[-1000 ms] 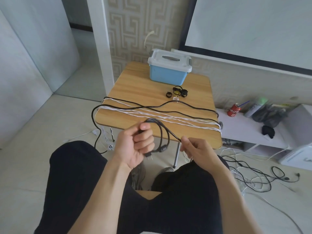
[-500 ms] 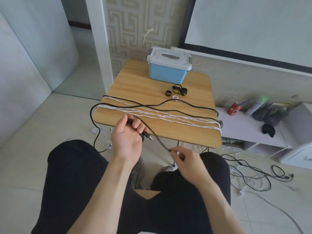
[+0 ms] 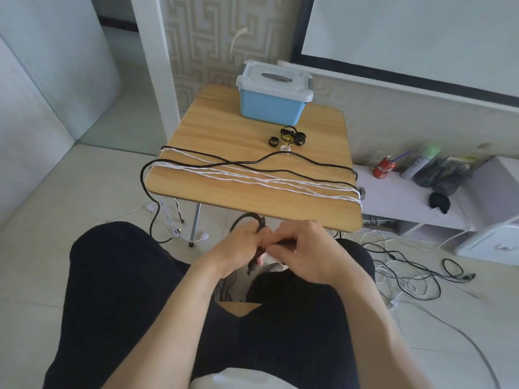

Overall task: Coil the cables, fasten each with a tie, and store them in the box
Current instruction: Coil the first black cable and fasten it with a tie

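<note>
A long black cable (image 3: 283,157) lies across the wooden table (image 3: 224,127) and hangs off its left edge. White cables (image 3: 252,178) lie stretched beside it. Below the table's front edge, above my lap, my left hand (image 3: 238,248) grips a small coil of the black cable's end, a loop of it showing above the fingers. My right hand (image 3: 303,248) pinches the same cable right beside the left hand. Black ties (image 3: 289,136) lie in front of the blue box (image 3: 272,108), whose white lid is closed.
More black and white cables (image 3: 401,273) lie tangled on the floor at the right. A low white shelf (image 3: 407,197) beside the table carries a red can (image 3: 384,167), bottles and a black object. A wall and door frame stand behind the table.
Both hands dropped lower, below the table edge, and came together. My right hand moved left to the left hand, which now holds the cable's end as a small coil.
</note>
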### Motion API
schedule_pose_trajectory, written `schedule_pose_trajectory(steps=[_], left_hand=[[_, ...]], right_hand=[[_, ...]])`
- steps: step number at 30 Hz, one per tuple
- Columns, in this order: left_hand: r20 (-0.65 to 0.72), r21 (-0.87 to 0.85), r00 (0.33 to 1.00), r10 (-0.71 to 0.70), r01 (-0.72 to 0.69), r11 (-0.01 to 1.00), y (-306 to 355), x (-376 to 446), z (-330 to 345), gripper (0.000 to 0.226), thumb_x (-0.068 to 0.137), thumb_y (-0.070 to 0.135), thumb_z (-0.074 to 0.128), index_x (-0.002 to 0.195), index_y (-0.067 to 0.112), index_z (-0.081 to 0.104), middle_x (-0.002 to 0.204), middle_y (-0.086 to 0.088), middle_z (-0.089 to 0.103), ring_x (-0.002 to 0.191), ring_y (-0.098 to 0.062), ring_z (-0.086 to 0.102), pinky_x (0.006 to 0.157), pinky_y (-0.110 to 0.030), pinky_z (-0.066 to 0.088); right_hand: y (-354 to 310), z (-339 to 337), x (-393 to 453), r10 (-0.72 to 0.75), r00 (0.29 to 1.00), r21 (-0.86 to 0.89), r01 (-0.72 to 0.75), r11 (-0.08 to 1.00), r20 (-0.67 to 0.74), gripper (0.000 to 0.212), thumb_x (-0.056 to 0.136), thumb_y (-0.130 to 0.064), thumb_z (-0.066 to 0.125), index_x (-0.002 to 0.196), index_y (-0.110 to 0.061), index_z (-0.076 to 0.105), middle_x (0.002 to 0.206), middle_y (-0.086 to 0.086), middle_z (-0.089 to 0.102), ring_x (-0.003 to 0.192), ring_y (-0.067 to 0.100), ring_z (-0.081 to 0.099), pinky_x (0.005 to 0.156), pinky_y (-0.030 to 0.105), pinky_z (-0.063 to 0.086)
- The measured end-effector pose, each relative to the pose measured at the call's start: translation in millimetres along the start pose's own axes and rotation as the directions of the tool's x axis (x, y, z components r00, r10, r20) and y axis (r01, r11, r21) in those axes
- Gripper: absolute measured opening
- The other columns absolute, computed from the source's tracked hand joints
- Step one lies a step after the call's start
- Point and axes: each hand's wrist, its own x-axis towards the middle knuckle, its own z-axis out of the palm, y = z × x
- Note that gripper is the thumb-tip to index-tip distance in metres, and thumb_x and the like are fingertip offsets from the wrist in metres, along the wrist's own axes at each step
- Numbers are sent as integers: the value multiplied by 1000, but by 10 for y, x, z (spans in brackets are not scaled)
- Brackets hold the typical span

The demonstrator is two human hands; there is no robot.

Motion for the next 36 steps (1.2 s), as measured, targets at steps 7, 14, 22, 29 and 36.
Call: schedule_pose_trajectory(steps=[7, 14, 22, 29, 36], left_hand=[[344, -189, 936, -72, 144, 971, 61, -82, -84, 56, 106, 54, 25, 75, 13, 48, 53, 2, 23, 45, -14, 16, 43, -26, 17], [168, -775, 970, 173, 21, 632, 22, -124, -380, 43, 100, 35, 43, 59, 22, 41, 47, 7, 18, 38, -12, 16, 37, -22, 16], [36, -826, 995, 93, -23, 563, 61, -139, -342, 39, 97, 35, 44, 62, 20, 41, 53, 5, 12, 45, -13, 10, 43, -25, 12], [68, -678, 996, 62, 1, 735, 113, -73, -157, 38, 98, 40, 47, 66, 19, 42, 52, 6, 20, 47, -13, 15, 46, -26, 15], [107, -699, 992, 71, 24, 714, 163, 18, -9, 40, 103, 36, 42, 66, 20, 43, 51, 7, 20, 45, -11, 18, 44, -25, 17]], right_hand=[[255, 118, 66, 159, 917, 290, -50, 956, -365, 29, 75, -47, 84, 86, -23, 72, 65, -6, 61, 54, 4, 49, 53, 20, 43], [854, 122, -10, 243, 957, 123, -225, 967, -159, 35, 84, -46, 73, 72, -15, 67, 68, 7, 64, 61, 11, 52, 61, 26, 44], [1349, -291, 18, 457, 641, -12, -587, 809, -617, 28, 98, -35, 63, 105, -9, 71, 110, 15, 60, 105, 36, 55, 80, 33, 39], [1664, -845, 15, 811, 340, 324, -790, 521, -476, 83, 102, -66, 23, 71, 1, 62, 66, 16, 68, 63, 31, 64, 62, 36, 50], [1951, -1208, -180, 747, 118, 647, -423, 634, -655, 16, 98, -33, 59, 97, -18, 63, 90, 6, 66, 76, 20, 68, 65, 28, 53]])
